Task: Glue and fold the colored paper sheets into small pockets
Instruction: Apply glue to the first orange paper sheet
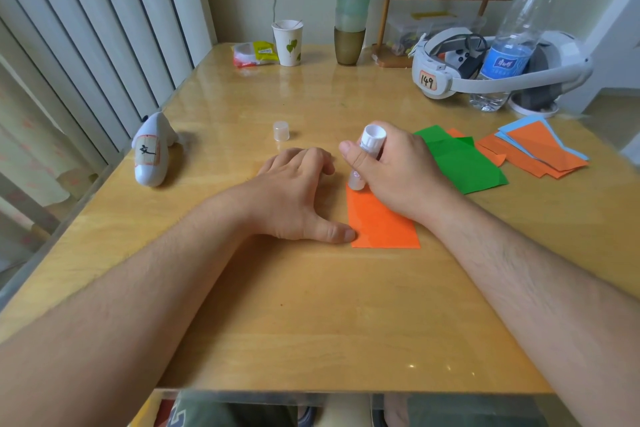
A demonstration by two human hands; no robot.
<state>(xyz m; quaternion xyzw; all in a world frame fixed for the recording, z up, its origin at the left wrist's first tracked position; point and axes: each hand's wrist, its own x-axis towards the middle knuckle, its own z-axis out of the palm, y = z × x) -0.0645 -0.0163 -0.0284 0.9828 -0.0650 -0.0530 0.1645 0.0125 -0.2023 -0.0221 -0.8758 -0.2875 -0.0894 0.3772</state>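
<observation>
A small clear plastic cap [281,131] stands alone on the glossy wooden table [311,322]. Nearer, the left hand [294,194] lies flat with relaxed fingers, its thumb pinning the near left corner of the orange paper rectangle [381,222]. The right hand [398,166] clenches the white glue stick [363,163], tip down on the sheet's far edge. Such paper is thin, light and skids easily (hence the pinning); fold it by the edges. A green sheet [464,163] and orange-and-blue sheets [540,149] wait to the right.
</observation>
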